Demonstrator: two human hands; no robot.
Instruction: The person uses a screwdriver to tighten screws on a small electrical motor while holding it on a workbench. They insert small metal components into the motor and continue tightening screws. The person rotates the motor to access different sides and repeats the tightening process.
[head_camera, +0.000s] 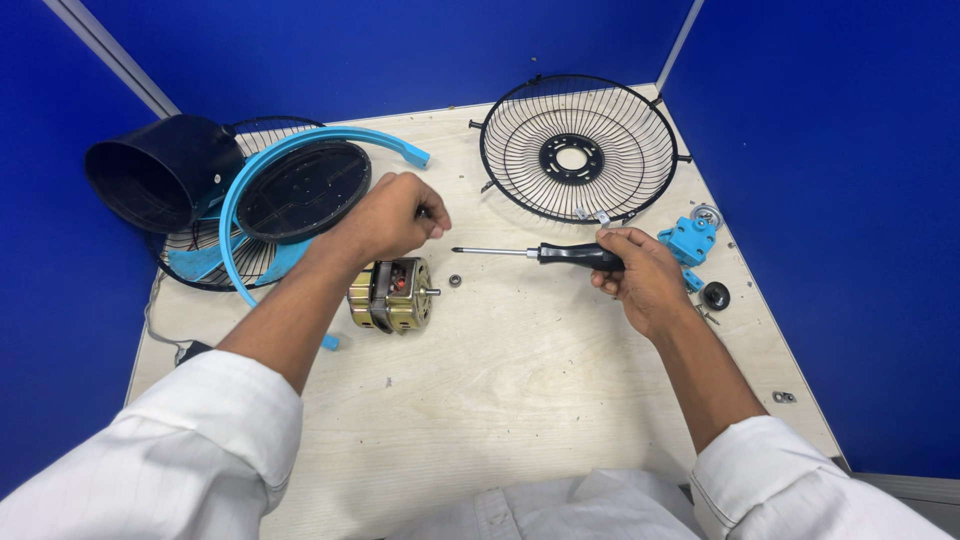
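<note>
Blue walls stand around a light wooden table (520, 400). On it, near the middle, a screwdriver (540, 253) lies flat just above the wood. Its black handle sits inside the right hand (640, 275), whose fingers are closed around it. The thin metal tip points to the left, toward the other hand.

The left hand (395, 215) is curled into a loose fist with the fingertips pinched together. It may hold something tiny, but that is too small to tell. Right under this hand sits a small gold motor (392, 295) with a short pin sticking out to the right. A little round ring (455, 281) lies just beside that pin, below the tip of the screwdriver.

Behind the left hand rests a blue curved frame (300, 145) over a dark round plate (303, 190) and a wire grill (215, 255). A black cone-shaped cover (165, 170) lies at the far left. Another round wire grill (578, 148) lies at the back of the table, beyond the screwdriver. Just past the right hand are a small blue plastic piece (688, 240) and a black knob (715, 295). White sleeves cover both arms.
</note>
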